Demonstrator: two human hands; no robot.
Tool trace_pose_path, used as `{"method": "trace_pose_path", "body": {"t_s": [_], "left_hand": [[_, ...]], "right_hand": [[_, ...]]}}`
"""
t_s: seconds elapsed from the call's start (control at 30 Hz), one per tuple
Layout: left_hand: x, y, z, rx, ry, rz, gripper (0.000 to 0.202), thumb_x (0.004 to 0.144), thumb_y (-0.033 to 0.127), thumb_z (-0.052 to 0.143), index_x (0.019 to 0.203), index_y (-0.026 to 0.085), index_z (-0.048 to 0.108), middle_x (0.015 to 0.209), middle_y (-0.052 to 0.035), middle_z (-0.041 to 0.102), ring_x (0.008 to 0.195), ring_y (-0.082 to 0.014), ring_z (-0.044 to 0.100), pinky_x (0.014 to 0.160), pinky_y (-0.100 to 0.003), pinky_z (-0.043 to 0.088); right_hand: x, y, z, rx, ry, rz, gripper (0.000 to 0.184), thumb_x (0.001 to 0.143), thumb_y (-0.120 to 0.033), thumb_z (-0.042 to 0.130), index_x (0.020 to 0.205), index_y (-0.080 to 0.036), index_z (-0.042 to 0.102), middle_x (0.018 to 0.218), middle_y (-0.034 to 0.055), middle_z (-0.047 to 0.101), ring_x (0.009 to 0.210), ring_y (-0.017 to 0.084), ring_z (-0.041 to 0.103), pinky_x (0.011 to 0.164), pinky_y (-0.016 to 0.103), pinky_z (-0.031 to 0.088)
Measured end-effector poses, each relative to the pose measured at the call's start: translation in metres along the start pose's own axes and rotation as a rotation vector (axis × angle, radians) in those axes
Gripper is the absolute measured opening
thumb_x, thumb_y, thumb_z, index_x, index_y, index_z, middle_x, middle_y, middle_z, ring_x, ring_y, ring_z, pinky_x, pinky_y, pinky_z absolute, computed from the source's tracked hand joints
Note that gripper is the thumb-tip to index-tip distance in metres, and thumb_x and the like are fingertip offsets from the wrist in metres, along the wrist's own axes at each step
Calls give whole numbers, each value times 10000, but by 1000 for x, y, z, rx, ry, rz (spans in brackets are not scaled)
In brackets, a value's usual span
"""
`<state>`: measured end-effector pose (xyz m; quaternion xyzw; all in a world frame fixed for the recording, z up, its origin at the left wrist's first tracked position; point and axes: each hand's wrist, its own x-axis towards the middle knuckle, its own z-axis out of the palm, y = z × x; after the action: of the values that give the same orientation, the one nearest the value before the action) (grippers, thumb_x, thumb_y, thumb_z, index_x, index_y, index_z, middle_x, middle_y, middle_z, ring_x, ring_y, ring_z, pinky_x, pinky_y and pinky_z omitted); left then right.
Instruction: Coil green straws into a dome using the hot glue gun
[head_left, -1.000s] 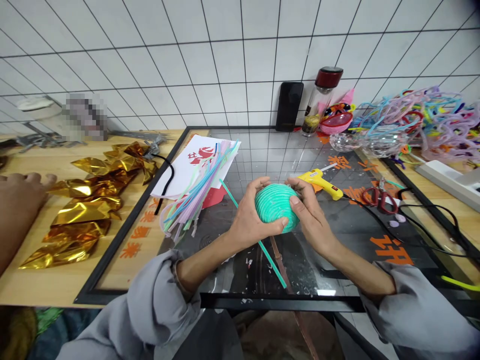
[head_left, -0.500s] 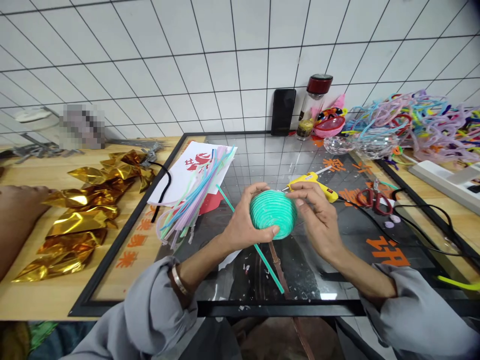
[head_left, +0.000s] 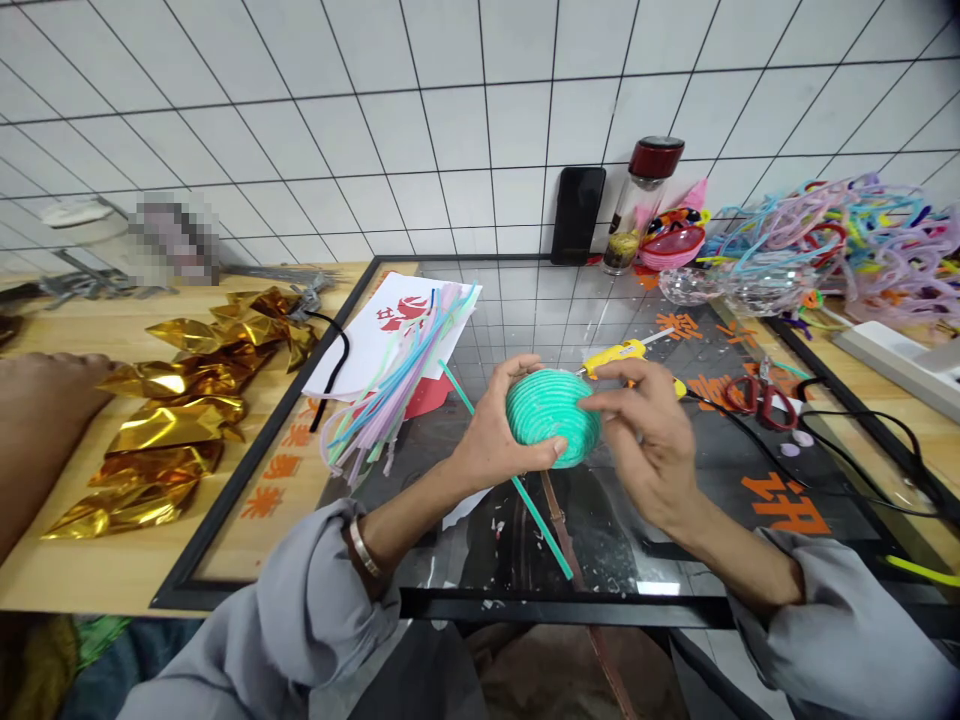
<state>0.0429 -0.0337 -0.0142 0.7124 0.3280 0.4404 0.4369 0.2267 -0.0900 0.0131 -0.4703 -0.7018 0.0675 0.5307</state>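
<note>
A round green ball of coiled pipe cleaner (head_left: 553, 412) is gripped in my left hand (head_left: 499, 435), the thumb across its front and the fingers behind its left side. My right hand (head_left: 651, 435) is at the ball's right side, its fingers apart and the index fingertip against the coils. A straight green pipe cleaner (head_left: 541, 528) lies on the glass beneath, partly hidden by my left hand. Just behind my right hand is a yellow glue gun (head_left: 615, 357), partly covered by the fingers.
Pastel pipe cleaners (head_left: 397, 380) lie over white paper (head_left: 360, 340) on the left. Gold foil pieces (head_left: 172, 420) sit beyond the black frame, near another person's arm (head_left: 45, 430). Red scissors (head_left: 761, 400), a phone (head_left: 577, 215), a glass bottle (head_left: 641, 205) and a power strip (head_left: 900, 365) stand around.
My right index finger has shifted from the ball's upper edge down onto its right front side. My left hand still holds the ball, which seems slightly turned. The whole view has shifted slightly.
</note>
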Motion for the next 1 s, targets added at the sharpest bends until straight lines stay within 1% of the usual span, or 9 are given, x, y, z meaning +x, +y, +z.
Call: {"method": "trace_pose_path", "body": {"t_s": [0.1,0.23,0.33,0.43,0.5,0.63,0.73,0.9,1.0], "left_hand": [[1,-1,0,-9,23,-19,834,632,398,807,1338,225,398,1327,-120,560,1267,-301,542,1094,-480,439],[2,0,0,-33,76,-74,852,628,436,827,1335,222,402,1350,-132,546,1315,-312,515,1107,-489,429],[3,3,1,-132,106,-152,834,648,454,822,1327,222,398,1331,-138,566,1293,-309,546,1058,-480,480],[2,7,3,-223,114,-205,819,654,482,816,1314,228,401,1311,-133,589,1227,-300,594,989,-455,525],[1,8,4,-243,119,-223,819,647,484,819,1307,231,407,1306,-130,595,1214,-301,601,977,-454,530],[0,7,6,-235,128,-238,838,628,470,836,1311,229,412,1319,-133,583,1229,-306,595,989,-464,530],[0,7,7,-203,131,-244,828,639,465,832,1313,224,414,1328,-137,574,1251,-309,581,1012,-472,520],[-1,8,8,-161,140,-236,814,643,449,838,1310,226,427,1390,-140,527,1329,-322,509,1094,-497,449],[-3,11,9,-174,149,-255,777,667,442,828,1306,229,441,1407,-123,513,1329,-317,499,1115,-488,423]], "right_hand": [[-1,0,2,-15,-54,-9,271,888,-107,502,975,-273,698,1101,72,643,1064,278,608,946,532,440],[0,-2,3,40,-16,22,235,919,-168,534,1073,-278,672,1105,76,626,1085,270,592,971,516,440],[0,-1,4,145,-53,95,254,925,-246,597,1174,-286,627,1154,68,614,1127,258,569,1000,483,440],[-1,0,6,225,-86,180,274,906,-315,652,1177,-282,617,1190,67,594,1162,257,546,1005,462,448],[-1,1,7,251,-83,211,278,891,-338,673,1158,-279,620,1176,66,592,1166,257,542,1010,459,448],[-2,0,9,265,-75,275,323,850,-359,710,1145,-279,607,1176,66,590,1172,263,538,1022,462,442],[-2,-2,11,286,-69,323,346,823,-356,720,1135,-278,591,1166,63,593,1150,264,545,1010,456,444],[0,-5,14,321,-65,407,385,780,-338,732,1118,-269,561,1139,64,592,1117,261,548,1007,458,438],[2,-7,13,362,-79,458,410,762,-337,736,1117,-267,544,1134,62,586,1121,263,550,1023,469,430]]}}
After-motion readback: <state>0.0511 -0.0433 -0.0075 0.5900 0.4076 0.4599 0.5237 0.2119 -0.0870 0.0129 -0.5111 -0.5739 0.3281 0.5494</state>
